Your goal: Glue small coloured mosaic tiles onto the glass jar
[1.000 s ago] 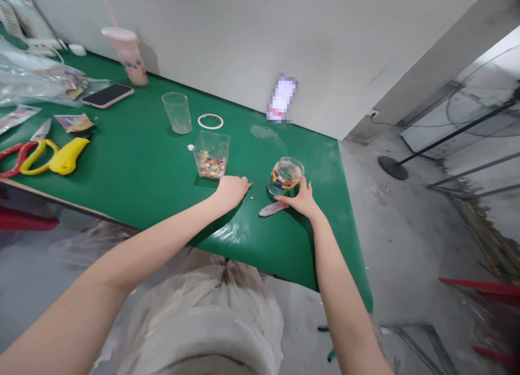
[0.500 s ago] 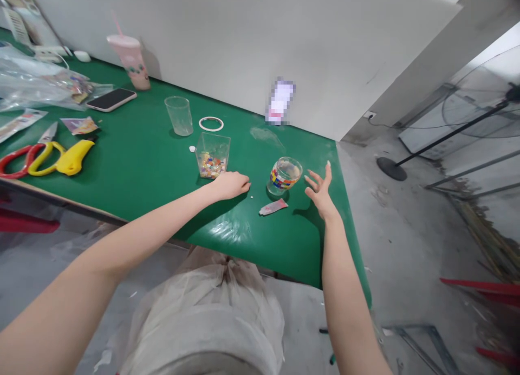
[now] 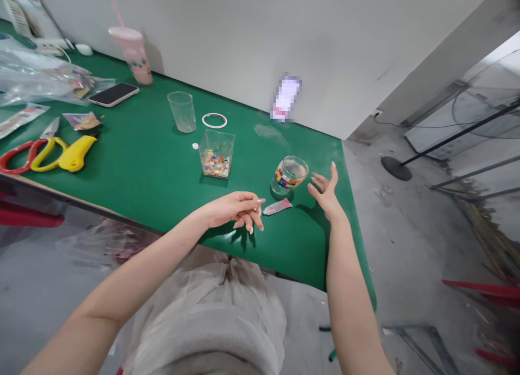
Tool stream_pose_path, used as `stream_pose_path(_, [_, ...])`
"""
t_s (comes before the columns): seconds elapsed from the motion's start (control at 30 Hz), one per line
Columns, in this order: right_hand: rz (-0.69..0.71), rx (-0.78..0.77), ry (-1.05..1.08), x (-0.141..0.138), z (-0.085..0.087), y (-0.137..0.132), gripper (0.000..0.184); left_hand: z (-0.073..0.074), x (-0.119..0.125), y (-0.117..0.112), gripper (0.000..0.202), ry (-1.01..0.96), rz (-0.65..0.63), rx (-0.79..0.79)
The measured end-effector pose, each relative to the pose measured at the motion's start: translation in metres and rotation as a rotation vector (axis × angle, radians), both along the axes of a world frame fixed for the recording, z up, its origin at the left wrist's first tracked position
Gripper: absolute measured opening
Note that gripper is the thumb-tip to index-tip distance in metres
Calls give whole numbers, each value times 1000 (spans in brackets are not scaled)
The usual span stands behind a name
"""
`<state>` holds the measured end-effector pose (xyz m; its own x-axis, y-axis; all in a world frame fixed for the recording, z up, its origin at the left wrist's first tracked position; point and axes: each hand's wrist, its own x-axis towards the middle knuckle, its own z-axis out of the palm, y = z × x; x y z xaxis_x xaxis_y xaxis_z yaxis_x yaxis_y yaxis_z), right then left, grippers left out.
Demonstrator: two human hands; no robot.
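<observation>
My left hand (image 3: 235, 208) hovers just above the green table (image 3: 142, 169) near its front edge, thumb and forefinger pinched together and the other fingers curled down; what they pinch is too small to make out. Right beside its fingertips lies a small pink tube (image 3: 277, 206). My right hand (image 3: 325, 193) is raised with its fingers spread and holds nothing, just right of a round glass jar (image 3: 288, 174) banded with coloured tiles. A square clear box (image 3: 216, 154) of coloured tiles stands behind my left hand.
Further back stand a clear cup (image 3: 182, 111), a white ring (image 3: 214, 120), a pink tumbler (image 3: 132, 49) and a phone (image 3: 114, 94). At the left lie scissors (image 3: 28, 155), a yellow cutter (image 3: 77, 152) and plastic bags (image 3: 32, 77). A fan base (image 3: 396, 168) stands on the floor at the right.
My right hand let go of the jar and lifted away to its right, fingers spread. My left hand rose off the table and drew back toward me in a pinch.
</observation>
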<state>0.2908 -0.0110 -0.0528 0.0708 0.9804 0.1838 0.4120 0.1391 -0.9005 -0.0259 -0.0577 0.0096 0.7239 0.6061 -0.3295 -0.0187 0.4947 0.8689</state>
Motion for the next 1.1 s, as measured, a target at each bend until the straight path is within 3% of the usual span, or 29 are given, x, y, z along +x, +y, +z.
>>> stream_pose_path(0.17, [126,-163,-104,1,20,-25,102,-10,10,-6,30,54,59,-24])
stream_pose_path(0.33, [-11,-118,-201,-13,31,-51,59,-10,20,-12,29,87,179,-35])
stream_pose_path(0.43, [1,-129,-292,-30,33,-60,41,-14,21,-9,28,80,231,-46])
stream_pose_path(0.6, [39,63,-427,-59,31,-68,34,-20,17,-2,31,-4,337,-133])
stream_pose_path(0.77, [189,188,-626,-77,31,-71,44,-24,14,-2,36,-27,287,-132])
stream_pose_path(0.87, [229,247,-717,-82,31,-71,30,-27,13,-3,25,-58,254,-117])
stream_pose_path(1.0, [218,263,-671,-83,31,-71,9,-31,11,-4,21,-108,262,-109])
stream_pose_path(1.1, [246,140,-504,-79,32,-71,7,-29,12,-6,23,-90,264,-104])
